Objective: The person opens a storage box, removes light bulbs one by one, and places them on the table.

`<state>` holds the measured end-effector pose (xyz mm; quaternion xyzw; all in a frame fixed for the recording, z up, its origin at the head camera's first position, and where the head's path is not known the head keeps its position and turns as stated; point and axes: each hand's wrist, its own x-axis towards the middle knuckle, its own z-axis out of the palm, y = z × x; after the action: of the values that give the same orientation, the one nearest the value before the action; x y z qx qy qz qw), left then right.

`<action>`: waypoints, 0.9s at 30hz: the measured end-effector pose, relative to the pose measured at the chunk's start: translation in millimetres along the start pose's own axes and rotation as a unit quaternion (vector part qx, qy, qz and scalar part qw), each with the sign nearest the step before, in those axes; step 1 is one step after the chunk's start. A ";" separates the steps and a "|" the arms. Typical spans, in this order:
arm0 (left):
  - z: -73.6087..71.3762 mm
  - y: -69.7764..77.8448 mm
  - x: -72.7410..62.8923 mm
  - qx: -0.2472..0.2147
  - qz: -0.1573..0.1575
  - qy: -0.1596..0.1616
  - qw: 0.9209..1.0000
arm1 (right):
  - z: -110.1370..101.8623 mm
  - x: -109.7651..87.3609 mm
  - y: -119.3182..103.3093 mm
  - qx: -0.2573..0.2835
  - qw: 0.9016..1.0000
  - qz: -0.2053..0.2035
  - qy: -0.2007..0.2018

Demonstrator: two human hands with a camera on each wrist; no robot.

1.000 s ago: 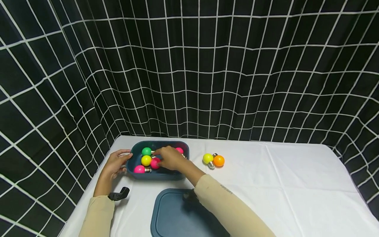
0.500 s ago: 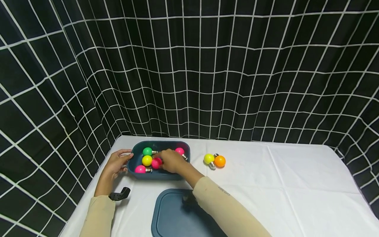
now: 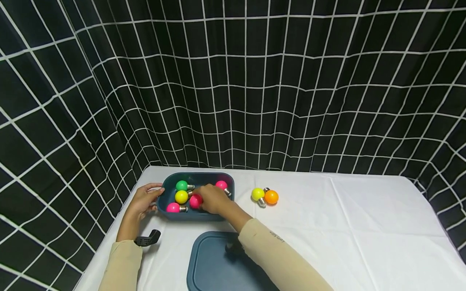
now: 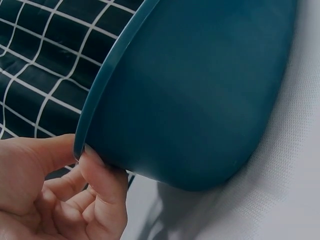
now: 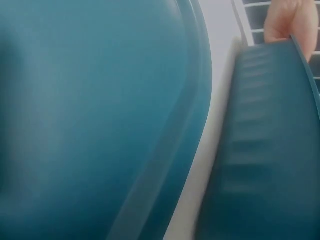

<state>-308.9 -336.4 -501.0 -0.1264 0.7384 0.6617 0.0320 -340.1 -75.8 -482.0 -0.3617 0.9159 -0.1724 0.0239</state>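
In the head view a dark blue plastic box (image 3: 196, 217) holds several coloured light bulbs. My left hand (image 3: 143, 201) pinches the rim at its left end; the left wrist view shows thumb and finger on the box edge (image 4: 107, 75). Reaching inside, my right hand (image 3: 214, 199) has its fingers round a red light bulb (image 3: 195, 201), partly covered by them. Beside that lie a yellow bulb (image 3: 181, 197), a green bulb (image 3: 181, 185) and a pink bulb (image 3: 172, 207). Another pink bulb (image 3: 221, 185) lies behind the right hand. The right wrist view shows the box's outer wall (image 5: 265, 150), not the right fingers.
A flat blue lid (image 3: 211, 262) lies in front of the box, partly under the right sleeve (image 3: 276, 254). Right of the box, a yellow-green bulb (image 3: 257, 193) and an orange bulb (image 3: 271, 197) rest on the white cloth (image 3: 346, 226). A black grid curtain (image 3: 255, 101) hangs behind.
The red bulb has shifted slightly right, away from the yellow one, along with my right hand. The left hand keeps its place on the box rim.
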 end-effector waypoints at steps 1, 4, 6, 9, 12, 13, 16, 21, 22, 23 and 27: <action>0.0 0.2 0.0 0.000 0.000 0.001 1.000 | -0.1 0.0 0.1 0.002 1.000 0.000 0.000; -0.1 0.5 0.0 0.000 -0.002 -0.002 1.000 | -0.6 -0.2 0.5 0.003 1.000 -0.002 -0.001; 0.2 0.6 0.0 -0.001 -0.002 -0.003 1.000 | -1.7 -0.7 0.5 0.000 1.000 -0.005 0.002; 0.9 0.9 -0.4 -0.001 -0.001 -0.003 1.000 | -4.2 -1.5 0.1 -0.005 1.000 -0.015 0.010; 0.9 1.0 -1.0 0.000 0.003 -0.007 1.000 | -8.4 -3.4 -1.4 -0.002 0.999 -0.025 0.021; 0.9 1.1 -1.1 -0.001 0.004 -0.006 1.000 | -9.8 -4.1 -1.8 0.001 0.999 -0.028 0.024; 0.2 1.1 -1.3 0.000 0.005 -0.008 1.000 | -14.7 -7.6 -3.3 0.024 0.999 -0.030 0.031; 0.2 0.6 -1.0 0.001 0.005 -0.008 1.000 | -22.7 -15.0 -4.2 0.057 0.996 -0.042 0.047; 0.2 0.5 -0.9 0.002 0.005 -0.007 1.000 | -24.5 -16.6 -4.1 0.059 0.996 -0.046 0.053; 0.4 0.6 -0.9 0.002 0.005 -0.006 1.000 | -26.3 -18.2 -3.9 0.061 0.995 -0.049 0.059; 0.8 0.9 -0.4 0.005 0.006 -0.005 1.000 | -33.8 -24.8 -2.4 0.058 0.994 -0.050 0.079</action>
<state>-308.8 -335.5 -500.1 -0.1180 0.7424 0.6587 0.0325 -326.0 -50.7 -451.4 -0.3906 0.8841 -0.2541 -0.0366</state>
